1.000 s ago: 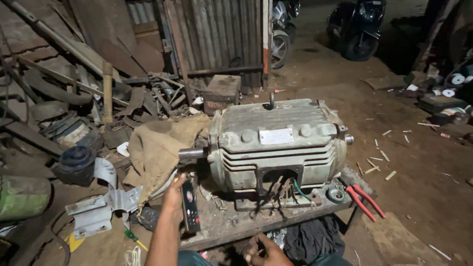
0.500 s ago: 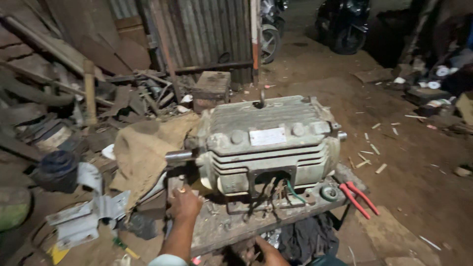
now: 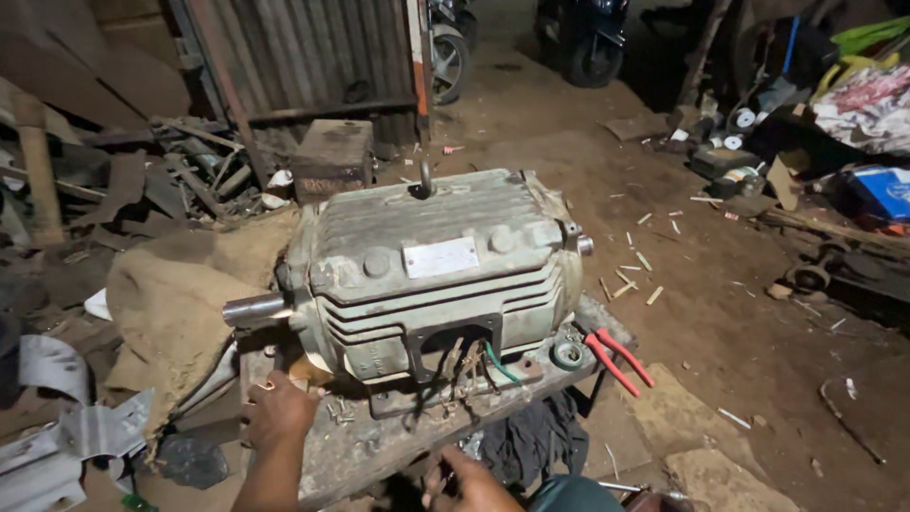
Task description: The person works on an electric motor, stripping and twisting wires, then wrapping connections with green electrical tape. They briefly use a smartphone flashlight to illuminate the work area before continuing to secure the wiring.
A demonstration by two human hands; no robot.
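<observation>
Since the earlier frame the view has come in closer to the motor, and the left hand has dropped from the shaft end to the board below it; the dark tool it held a second ago is no longer seen in it.

Motor: grey, ribbed, lying on its side on the board, shaft pointing left, lifting eye on top. Loose wires hang from the open terminal box at its front.

Left hand: rests knuckles-up on the board just beside the motor's foot, fingers curled narrow; cannot tell whether anything is gripped.

Right hand: at the board's near edge below the wires, fingers curled; hold unclear.

Red pliers lie at the board's right end. Sacking is draped left of the shaft. Scrap metal lies further left.
</observation>
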